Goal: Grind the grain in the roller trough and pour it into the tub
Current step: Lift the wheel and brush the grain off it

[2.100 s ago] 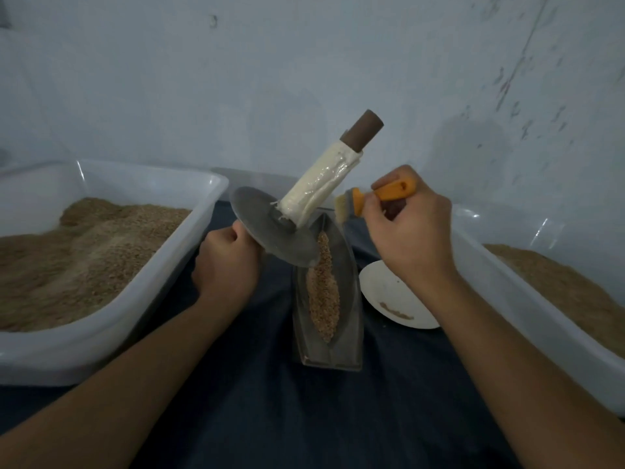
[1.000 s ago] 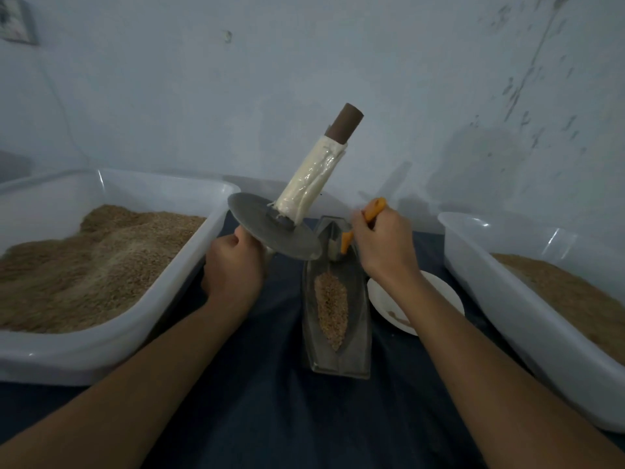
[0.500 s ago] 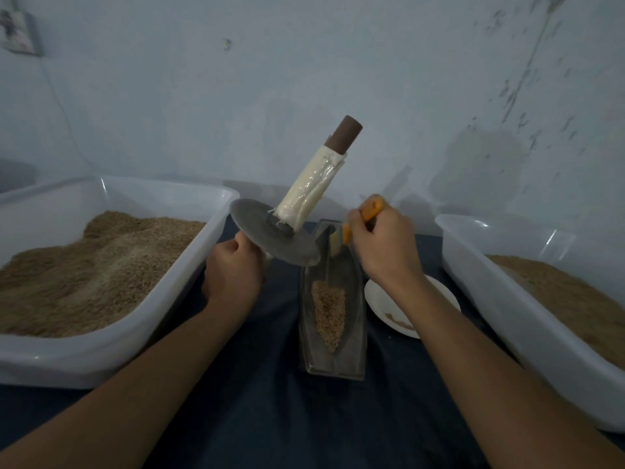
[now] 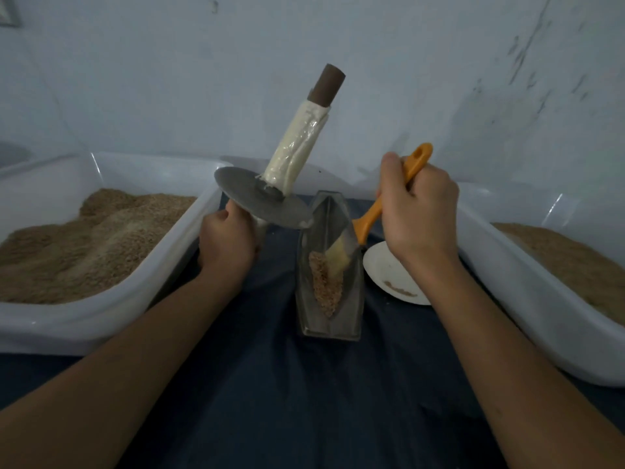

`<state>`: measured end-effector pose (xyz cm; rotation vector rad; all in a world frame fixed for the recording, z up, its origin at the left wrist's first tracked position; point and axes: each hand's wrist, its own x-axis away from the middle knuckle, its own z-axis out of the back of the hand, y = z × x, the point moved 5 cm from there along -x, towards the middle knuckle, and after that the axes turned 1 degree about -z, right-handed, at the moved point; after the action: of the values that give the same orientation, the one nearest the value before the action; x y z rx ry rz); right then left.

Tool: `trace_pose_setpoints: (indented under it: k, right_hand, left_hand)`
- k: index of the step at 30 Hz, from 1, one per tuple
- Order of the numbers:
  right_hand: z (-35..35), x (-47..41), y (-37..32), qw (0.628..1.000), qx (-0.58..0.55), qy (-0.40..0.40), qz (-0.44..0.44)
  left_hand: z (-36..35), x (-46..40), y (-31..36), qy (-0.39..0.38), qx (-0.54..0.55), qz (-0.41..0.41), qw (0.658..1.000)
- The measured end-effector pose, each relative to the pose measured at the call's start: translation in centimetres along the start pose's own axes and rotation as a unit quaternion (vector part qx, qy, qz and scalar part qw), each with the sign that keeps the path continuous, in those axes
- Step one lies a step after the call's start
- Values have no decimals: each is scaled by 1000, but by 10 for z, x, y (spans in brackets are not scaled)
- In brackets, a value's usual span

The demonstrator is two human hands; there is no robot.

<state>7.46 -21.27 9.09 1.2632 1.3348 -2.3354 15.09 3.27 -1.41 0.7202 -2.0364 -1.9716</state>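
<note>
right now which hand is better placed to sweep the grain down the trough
Right. The right hand already grips the orange brush, bristles inside the trough; the left hand holds the roller wheel lifted aside.

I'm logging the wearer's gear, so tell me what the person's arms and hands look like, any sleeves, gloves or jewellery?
Both forearms are bare up to the frame's edge, with no sleeves visible. The left hand and right hand wear no gloves; no rings, watch or bracelets are visible.

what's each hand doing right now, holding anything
Left hand: grips the lower handle of the roller wheel, lifted clear of the trough.
Right hand: grips the orange brush, bristles in the trough.
</note>
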Motion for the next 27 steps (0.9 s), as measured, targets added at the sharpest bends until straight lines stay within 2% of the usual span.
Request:
trace_pose_setpoints:
  k: [7, 14, 19, 23, 27]
  right_hand:
    - [1, 13, -19, 999, -31, -32, -6]
    - [-15, 25, -18, 995, 34, -61, 73]
    - [-25, 30, -10, 990, 75, -25, 121]
    - [-23, 30, -7, 991, 74, 21, 110]
    - [-10, 28, -15, 994, 37, 34, 102]
  left_hand:
    - [-3, -4, -2, -6, 23, 3, 1000]
    - [-3, -5, -2, -11, 12, -23, 1000]
    - [-3, -4, -1, -5, -2, -16, 1000]
    - [-2, -2, 0, -17, -13, -26, 999]
    - [-3, 0, 1, -38, -6, -34, 999]
